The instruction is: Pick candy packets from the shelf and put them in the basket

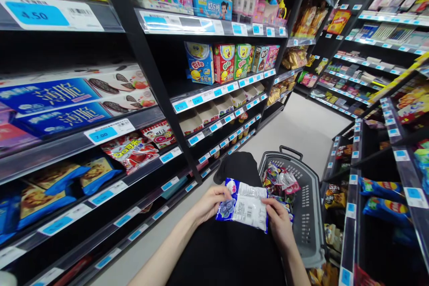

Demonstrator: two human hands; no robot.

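Above my lap, a blue and white candy bag [250,208] with blueberries printed on it is stretched between both hands. The side with a barcode and small print faces up. My left hand [212,203] pinches its left end, near the berry picture. At its right edge, my right hand [277,214] grips between thumb and fingers. Just beyond my right hand stands a grey shopping basket [304,205] on the floor, with several colourful snack packets [279,176] heaped in its left part.
Shelves line the left, holding blue wafer boxes [50,94], red candy bags [130,149] and cartoon snack boxes [224,60]. Low racks on the right carry blue chip bags [385,208]. Pale floor [311,114] runs ahead between them toward more shelving at the back.
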